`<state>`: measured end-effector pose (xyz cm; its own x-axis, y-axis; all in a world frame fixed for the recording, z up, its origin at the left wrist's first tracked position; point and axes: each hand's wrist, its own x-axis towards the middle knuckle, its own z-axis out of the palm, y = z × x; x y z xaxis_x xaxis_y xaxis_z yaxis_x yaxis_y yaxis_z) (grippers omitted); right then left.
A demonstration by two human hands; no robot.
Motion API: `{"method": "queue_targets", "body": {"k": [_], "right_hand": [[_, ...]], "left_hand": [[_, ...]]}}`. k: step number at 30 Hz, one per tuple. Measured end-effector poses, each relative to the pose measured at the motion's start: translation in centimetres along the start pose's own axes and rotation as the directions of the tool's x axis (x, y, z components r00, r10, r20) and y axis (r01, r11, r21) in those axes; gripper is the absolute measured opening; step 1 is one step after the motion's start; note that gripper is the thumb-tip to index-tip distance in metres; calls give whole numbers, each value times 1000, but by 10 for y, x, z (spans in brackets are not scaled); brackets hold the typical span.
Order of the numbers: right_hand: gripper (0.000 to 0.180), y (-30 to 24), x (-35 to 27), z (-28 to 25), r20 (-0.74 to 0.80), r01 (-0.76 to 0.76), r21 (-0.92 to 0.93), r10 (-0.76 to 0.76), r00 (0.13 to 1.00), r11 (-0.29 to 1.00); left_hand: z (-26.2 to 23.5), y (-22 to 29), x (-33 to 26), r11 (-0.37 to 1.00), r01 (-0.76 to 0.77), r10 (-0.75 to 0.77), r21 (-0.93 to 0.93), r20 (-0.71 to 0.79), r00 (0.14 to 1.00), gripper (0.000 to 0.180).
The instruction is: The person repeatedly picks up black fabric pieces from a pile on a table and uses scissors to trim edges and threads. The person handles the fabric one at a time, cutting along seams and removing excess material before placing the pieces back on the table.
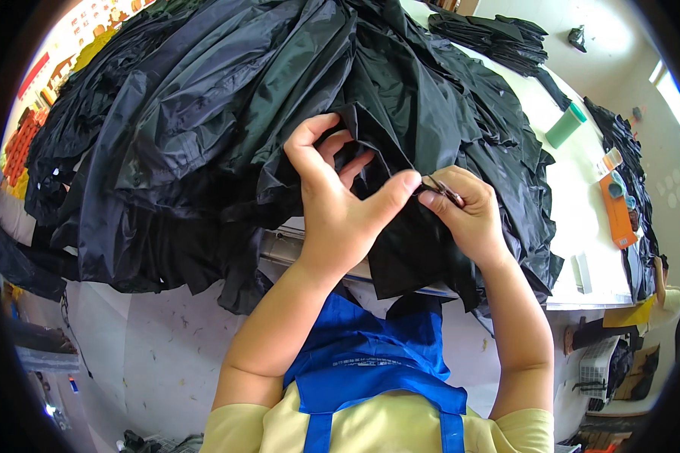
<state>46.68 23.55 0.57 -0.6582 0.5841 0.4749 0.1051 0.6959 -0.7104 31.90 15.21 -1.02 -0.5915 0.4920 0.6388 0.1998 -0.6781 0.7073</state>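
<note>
A large heap of thin, shiny black fabric [227, 98] lies over the table in front of me. My left hand [332, 215] is closed on a folded edge of this black fabric [374, 140]. Its fingers curl behind the fold, and its thumb stretches right toward my other hand. Small metal thread snips [446, 191] are gripped in my right hand [474, 215], between thumb and fingers. Their tips are close to the left thumb and the fabric edge; whether the blades touch the cloth is hidden.
The white table [582, 204] shows at right, bearing a green cylindrical container [566, 125] and an orange box [618, 213]. Folded black cloth [499, 38] lies at the far side. A person [661, 302] is at far right, near a white basket [598, 368] on the floor.
</note>
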Motion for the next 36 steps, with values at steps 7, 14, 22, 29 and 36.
{"method": "queue_targets", "body": {"k": [7,14,22,29,36], "right_hand": [[9,0,3,-4,1,-158,77,159,987,984],[21,-1,40,-56,-49,-125,228,140,989,966],[34,-15,41,-24,-257,-77,-241,13,966,967],[45,-46,18,-28,-97,294,-591,-428,898,751],[36,-49,24,-21,123,485,-739,-614,779,468]], "left_hand": [[-26,-4,24,991,77,-75,109,-18,997,22],[-56,17,41,962,147,-236,229,432,870,8],[-59,15,44,842,533,-463,-81,396,793,14],[-53,21,39,924,380,-335,-47,381,862,14],[-51,22,40,930,364,-309,-51,427,850,10]]}}
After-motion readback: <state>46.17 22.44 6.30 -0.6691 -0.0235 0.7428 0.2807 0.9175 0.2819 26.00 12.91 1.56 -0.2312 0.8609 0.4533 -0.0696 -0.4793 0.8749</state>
